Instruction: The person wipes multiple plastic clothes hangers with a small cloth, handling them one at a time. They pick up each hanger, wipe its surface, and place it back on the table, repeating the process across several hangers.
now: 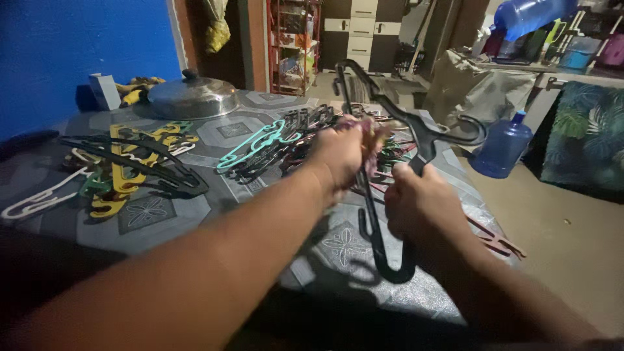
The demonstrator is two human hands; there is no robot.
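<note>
My right hand (426, 205) grips a black plastic hanger (416, 123) held up over the table, its hooks curving at the top, right and bottom. My left hand (344, 153) is closed on tangled hangers (383, 153) just left of it, at the edge of a dark pile of hangers (299, 140). A teal hanger (257, 144) lies at the left side of that pile. The fingers of both hands are partly hidden behind the hangers.
A patterned grey tablecloth (227, 130) covers the table. Another heap of yellow, black, white and green hangers (123, 169) lies at left. A metal lid (193, 97) sits at the back. A blue water jug (502, 146) stands on the floor at right.
</note>
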